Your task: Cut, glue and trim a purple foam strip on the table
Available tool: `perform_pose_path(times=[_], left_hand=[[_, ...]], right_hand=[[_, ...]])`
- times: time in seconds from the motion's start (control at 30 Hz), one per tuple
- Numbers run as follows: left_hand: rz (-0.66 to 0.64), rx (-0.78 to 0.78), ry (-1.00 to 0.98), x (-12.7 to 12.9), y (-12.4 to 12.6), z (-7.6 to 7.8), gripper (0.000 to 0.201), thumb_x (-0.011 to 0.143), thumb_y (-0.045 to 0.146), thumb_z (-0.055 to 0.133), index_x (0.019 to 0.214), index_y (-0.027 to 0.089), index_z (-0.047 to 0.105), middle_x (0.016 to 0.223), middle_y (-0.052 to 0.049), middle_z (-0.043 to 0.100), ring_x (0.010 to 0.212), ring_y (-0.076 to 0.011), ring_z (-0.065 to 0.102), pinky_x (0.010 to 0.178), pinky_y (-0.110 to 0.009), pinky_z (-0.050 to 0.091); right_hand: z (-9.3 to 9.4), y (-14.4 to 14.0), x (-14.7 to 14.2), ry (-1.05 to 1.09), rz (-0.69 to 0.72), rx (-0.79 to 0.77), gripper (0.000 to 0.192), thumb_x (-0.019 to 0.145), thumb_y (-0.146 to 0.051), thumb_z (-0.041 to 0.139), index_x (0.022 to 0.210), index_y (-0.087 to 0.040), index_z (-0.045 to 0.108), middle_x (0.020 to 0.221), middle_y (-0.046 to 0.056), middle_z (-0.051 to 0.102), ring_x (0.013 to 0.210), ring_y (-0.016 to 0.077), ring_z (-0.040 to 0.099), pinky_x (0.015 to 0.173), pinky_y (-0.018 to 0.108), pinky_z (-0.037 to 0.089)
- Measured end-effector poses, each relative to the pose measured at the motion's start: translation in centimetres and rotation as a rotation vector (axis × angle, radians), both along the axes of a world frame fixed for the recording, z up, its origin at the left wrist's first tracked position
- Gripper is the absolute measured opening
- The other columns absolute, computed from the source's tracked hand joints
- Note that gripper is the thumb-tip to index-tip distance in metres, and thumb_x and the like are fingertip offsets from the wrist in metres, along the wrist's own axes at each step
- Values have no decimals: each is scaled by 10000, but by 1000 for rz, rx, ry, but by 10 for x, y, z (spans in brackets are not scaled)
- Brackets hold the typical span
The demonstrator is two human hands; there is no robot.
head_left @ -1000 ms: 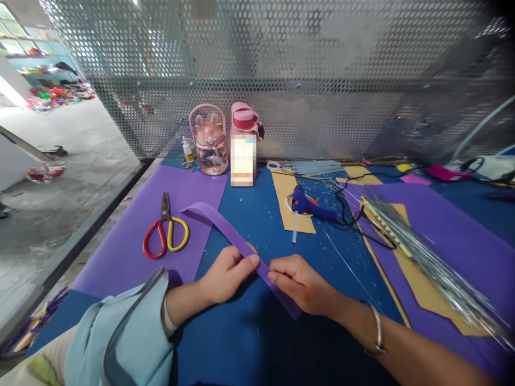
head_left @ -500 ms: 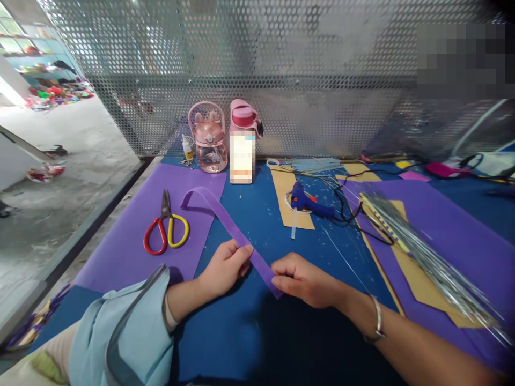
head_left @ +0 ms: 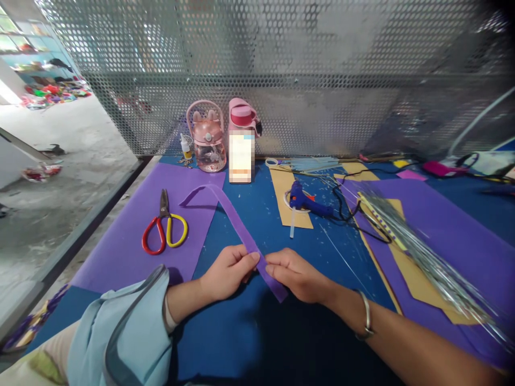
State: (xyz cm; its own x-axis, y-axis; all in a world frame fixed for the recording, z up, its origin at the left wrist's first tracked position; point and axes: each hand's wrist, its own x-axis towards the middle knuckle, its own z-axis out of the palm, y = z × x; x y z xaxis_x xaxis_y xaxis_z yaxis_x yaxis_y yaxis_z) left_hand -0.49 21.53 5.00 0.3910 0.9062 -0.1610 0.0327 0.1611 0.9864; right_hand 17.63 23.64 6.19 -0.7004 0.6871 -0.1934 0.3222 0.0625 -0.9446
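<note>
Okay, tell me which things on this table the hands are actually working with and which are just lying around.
In hand:
- purple strip, pinched near one end by the left hand and the right hand

Lying about:
- scissors on a purple sheet
- glue gun
- two pink bottles
- silver tinsel strands

1. A craft workshop: the blue table (head_left: 249,332) carries purple foam sheets (head_left: 132,241), scissors (head_left: 164,228) and a glue gun (head_left: 308,201).
2. A perforated metal screen (head_left: 322,80) backs the table.
3. Bare concrete floor (head_left: 60,177) lies beyond, with colourful goods (head_left: 52,94) piled there.
</note>
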Motion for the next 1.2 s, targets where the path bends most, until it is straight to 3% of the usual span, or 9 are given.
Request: perform_pose_path(times=[0.27,0.47,0.67,0.87,1.1,1.2], left_hand=[[-69,22,17,0,-4,0,463,841,540,475,569,168,427,477,53,385,454,-67,322,436,-208,260],[41,62,44,0,-1,-5,464,888,468,427,539,162,436,457,48,395,436,-64,331,428,-207,259],[-39,98,56,1,-3,0,443,874,480,439,560,167,423,478,55,389,446,-64,317,431,-204,259],[51,71,61,2,-5,-3,486,875,537,404,571,162,452,472,45,400,450,-77,342,434,-212,273],[-52,148,52,2,-5,-4,473,890,522,400,584,163,431,520,46,389,491,-76,329,469,-213,276],[10,134,87,2,-5,-5,485,894,513,392,560,163,430,498,43,385,479,-78,332,459,-217,269]], right_hand=[[0,0,-3,16,-46,39,300,886,-332,382,624,-186,391,580,-50,348,557,97,334,521,227,289],[1,-4,-2,-6,-83,144,337,846,-283,417,541,-203,298,507,-65,274,505,89,273,488,239,233],[-1,-4,-5,-12,-73,129,313,867,-329,374,582,-205,337,548,-59,296,522,94,295,485,230,264],[-1,-7,-5,-33,-101,233,354,835,-279,428,531,-210,262,511,-64,247,505,90,268,485,246,220],[-4,-8,-7,0,-106,204,316,862,-305,370,565,-203,330,548,-54,306,525,94,306,493,233,267],[-2,-9,-6,-4,-104,224,329,841,-279,409,539,-201,305,524,-58,292,521,92,293,499,240,244]])
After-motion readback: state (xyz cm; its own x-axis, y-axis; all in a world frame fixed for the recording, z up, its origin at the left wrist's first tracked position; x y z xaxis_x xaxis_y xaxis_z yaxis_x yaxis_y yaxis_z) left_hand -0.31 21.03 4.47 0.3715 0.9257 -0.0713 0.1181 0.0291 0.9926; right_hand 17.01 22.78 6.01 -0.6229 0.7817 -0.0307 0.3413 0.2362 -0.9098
